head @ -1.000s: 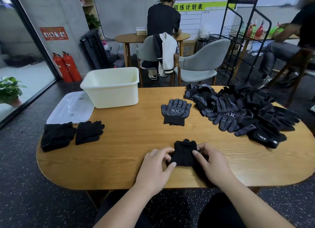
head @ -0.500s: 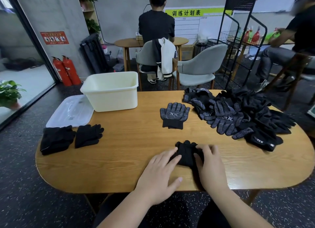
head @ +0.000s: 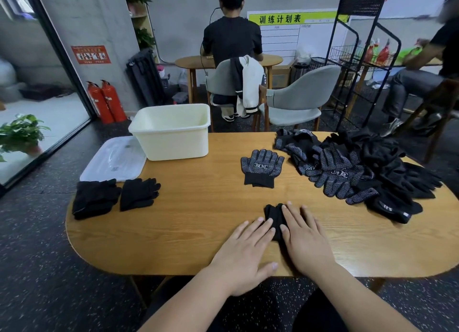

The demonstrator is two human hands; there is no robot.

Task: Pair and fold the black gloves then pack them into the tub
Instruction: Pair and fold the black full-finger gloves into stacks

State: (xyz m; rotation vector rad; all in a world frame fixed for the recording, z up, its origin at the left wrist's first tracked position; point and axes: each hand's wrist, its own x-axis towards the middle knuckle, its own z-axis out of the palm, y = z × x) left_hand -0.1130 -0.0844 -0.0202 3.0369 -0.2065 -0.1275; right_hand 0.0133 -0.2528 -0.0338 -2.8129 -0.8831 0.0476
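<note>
A small folded black pair lies flat at the near edge of the table. Beyond it lies a dotted pair, fingers pointing away. A loose glove heap sprawls on the right. On the left sit two folded bundles, and behind them the open cream tub stands upright.

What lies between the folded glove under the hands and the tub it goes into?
Nothing visible. Bare table runs from the folded glove to the open tub; the dotted pair lies right of that line, the folded pairs and lid left of it.
</note>
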